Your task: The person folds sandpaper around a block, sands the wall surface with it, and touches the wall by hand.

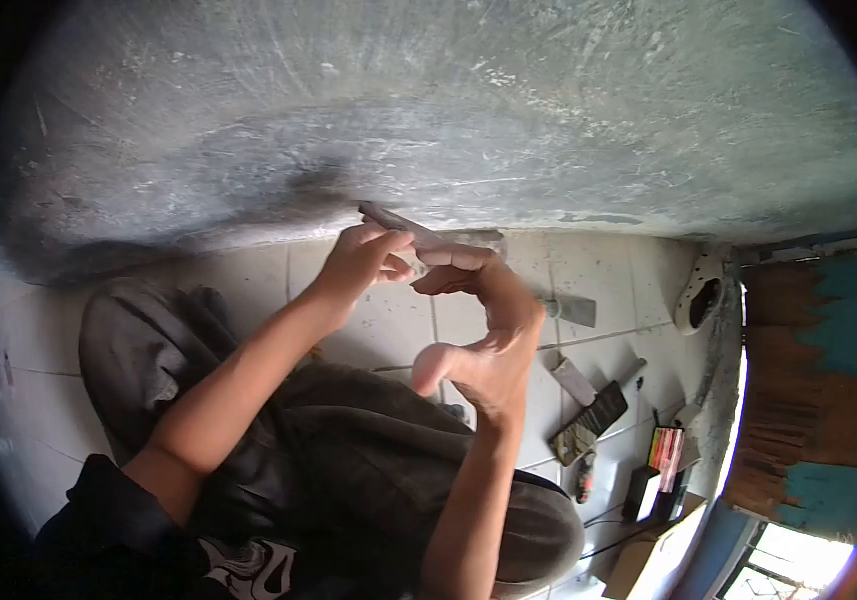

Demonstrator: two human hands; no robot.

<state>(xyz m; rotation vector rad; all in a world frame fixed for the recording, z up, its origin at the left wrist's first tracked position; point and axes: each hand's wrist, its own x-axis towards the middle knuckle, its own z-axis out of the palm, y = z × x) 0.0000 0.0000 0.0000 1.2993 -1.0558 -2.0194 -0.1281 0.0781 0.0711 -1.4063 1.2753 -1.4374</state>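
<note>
A thin grey-brown strip [403, 228] is held close to the foot of the rough grey wall [448, 120]. My left hand [360, 262] has its fingers closed at the strip's lower edge. My right hand [493, 320] grips the strip from the right with its fingers, while the thumb stands apart, pointing left. The strip's far end touches or nearly touches the wall; the exact contact is hard to make out. Just right of my right hand, a scraper [573, 310] lies on the tiles.
White floor tiles [348, 340] run under my bent legs. At the right lie a dark block-like object [603, 410], a pale bar [573, 383], a red-black tool [585, 478] and a box of coloured items [665, 455]. A white shoe [698, 295] sits near the wall.
</note>
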